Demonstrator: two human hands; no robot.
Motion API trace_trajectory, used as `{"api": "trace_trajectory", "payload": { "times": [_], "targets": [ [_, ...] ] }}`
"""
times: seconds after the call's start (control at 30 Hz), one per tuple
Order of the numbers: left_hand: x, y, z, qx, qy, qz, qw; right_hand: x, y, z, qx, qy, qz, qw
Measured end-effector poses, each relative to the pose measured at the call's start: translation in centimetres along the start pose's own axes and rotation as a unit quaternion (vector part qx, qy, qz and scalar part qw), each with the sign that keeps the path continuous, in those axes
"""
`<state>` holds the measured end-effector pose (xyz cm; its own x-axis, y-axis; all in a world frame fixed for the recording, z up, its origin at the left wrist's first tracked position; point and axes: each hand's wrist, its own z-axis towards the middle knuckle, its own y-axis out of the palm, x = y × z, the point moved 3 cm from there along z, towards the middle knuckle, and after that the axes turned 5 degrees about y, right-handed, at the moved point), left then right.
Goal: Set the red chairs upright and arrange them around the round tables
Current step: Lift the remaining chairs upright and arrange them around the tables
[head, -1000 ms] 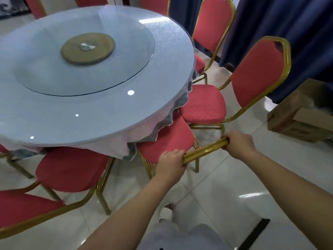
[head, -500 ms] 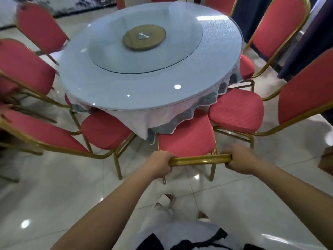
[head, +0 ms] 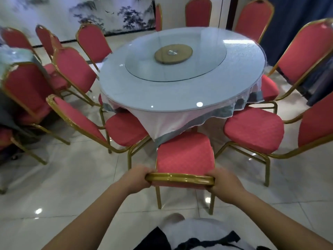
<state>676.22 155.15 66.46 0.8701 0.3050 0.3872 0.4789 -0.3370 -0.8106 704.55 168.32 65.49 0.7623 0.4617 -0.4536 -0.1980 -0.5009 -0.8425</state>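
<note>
A red chair (head: 184, 156) with a gold frame stands upright right in front of me, its seat facing the round table (head: 126, 83). My left hand (head: 137, 178) grips the left end of the chair's gold top rail. My right hand (head: 222, 185) grips the right end. Upright red chairs ring the table: one at the left (head: 126, 129), one at the right (head: 252, 131), several more around the far side. The table has a glass top and a glass turntable with a wooden hub (head: 173, 53).
More red chairs (head: 27, 87) crowd the left side next to a second cloth-covered table (head: 16, 55). Dark blue curtains (head: 295, 13) hang at the back right. A painted wall panel runs along the back. The floor is glossy white tile.
The chair has swung from tilted to square with the table, and sits further out from under the cloth. My view has risen and pulled back. Both hands kept their grip.
</note>
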Motion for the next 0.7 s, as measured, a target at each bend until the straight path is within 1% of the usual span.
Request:
{"api": "trace_trajectory", "payload": {
  "times": [0.07,0.17,0.3,0.4,0.5,0.63,0.7],
  "targets": [
    [-0.4,0.1,-0.1,0.017,-0.015,-0.016,1.0,0.0,0.1,0.2,0.031,0.019,-0.027,0.999],
    [-0.7,-0.2,0.4,0.015,-0.007,-0.006,1.0,-0.2,-0.1,1.0,0.036,0.031,-0.099,0.994],
    [-0.7,-1.7,1.3,0.038,-0.016,-0.022,0.999,-1.1,-1.0,2.2,0.053,0.081,-0.165,0.982],
    [-0.7,-2.8,2.4,0.05,-0.021,-0.029,0.998,-1.8,-1.9,3.6,0.057,0.143,-0.145,0.977],
    [-0.6,-3.9,3.9,0.053,-0.007,-0.038,0.998,-2.5,-3.3,4.8,0.053,0.188,-0.119,0.974],
    [-0.9,-3.8,5.0,0.052,-0.004,-0.067,0.996,-3.0,-3.7,5.2,0.07,0.208,-0.057,0.974],
    [-1.4,-3.3,5.5,0.023,-0.007,-0.11,0.994,-2.9,-3.2,4.7,0.078,0.2,-0.006,0.977]
  ]
}}
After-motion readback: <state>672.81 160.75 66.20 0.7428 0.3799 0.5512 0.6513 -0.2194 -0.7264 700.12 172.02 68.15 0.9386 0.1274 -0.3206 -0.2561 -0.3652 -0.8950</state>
